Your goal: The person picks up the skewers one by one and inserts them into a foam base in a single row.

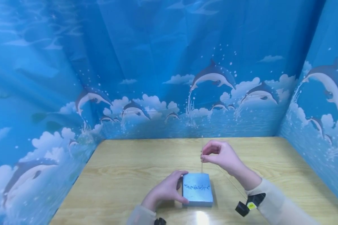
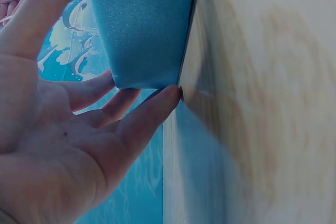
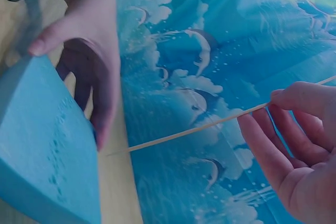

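A light-blue foam block [image 1: 197, 192] lies flat on the table, a band of small dark pits across its top. My left hand [image 1: 169, 189] holds it from the left, thumb at the near corner and fingers at the far one. In the left wrist view that hand [image 2: 79, 129] spans the block's side [image 2: 147, 35]. Above and behind the block, my right hand [image 1: 219, 156] pinches a thin wooden skewer [image 1: 202, 167] between thumb and fingertips, roughly upright. The right wrist view shows the skewer [image 3: 184, 135] pointing down, its lower tip apart from the block [image 3: 37, 145].
The wood-grain table [image 1: 124, 175] extends around the block. Blue dolphin-print sheeting [image 1: 157, 78] encloses the back and sides. A thin pale line [image 1: 232, 182] runs under the right forearm; stick or shadow, I cannot tell. Black devices [image 1: 249, 204] sit on the wrists.
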A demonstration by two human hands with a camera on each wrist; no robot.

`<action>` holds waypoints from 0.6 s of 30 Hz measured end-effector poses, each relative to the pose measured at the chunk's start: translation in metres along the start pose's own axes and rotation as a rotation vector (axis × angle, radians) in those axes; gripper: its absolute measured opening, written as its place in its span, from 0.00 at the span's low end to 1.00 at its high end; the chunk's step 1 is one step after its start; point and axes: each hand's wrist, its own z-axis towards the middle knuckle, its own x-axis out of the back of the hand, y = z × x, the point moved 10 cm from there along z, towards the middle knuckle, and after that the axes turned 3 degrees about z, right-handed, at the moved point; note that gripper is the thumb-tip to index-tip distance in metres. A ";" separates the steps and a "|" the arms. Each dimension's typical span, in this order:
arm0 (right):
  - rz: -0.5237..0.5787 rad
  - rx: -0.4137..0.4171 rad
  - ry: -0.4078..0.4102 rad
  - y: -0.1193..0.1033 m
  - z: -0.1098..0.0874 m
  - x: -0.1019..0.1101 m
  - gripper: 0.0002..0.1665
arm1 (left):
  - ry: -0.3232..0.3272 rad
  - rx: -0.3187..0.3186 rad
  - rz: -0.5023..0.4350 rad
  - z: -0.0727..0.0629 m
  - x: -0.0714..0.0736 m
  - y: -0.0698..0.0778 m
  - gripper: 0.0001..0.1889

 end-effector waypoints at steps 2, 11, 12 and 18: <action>0.011 0.001 -0.007 0.002 0.001 -0.006 0.14 | 0.002 -0.006 -0.008 0.000 0.001 0.000 0.57; 0.027 -0.040 0.040 0.013 0.003 -0.022 0.12 | 0.012 -0.025 -0.019 -0.001 0.003 0.004 0.56; 0.023 -0.041 0.046 0.013 0.003 -0.023 0.12 | 0.012 -0.028 -0.018 -0.001 0.004 0.005 0.56; 0.032 -0.026 0.038 0.014 0.004 -0.036 0.11 | 0.017 -0.055 -0.021 -0.002 0.003 0.006 0.55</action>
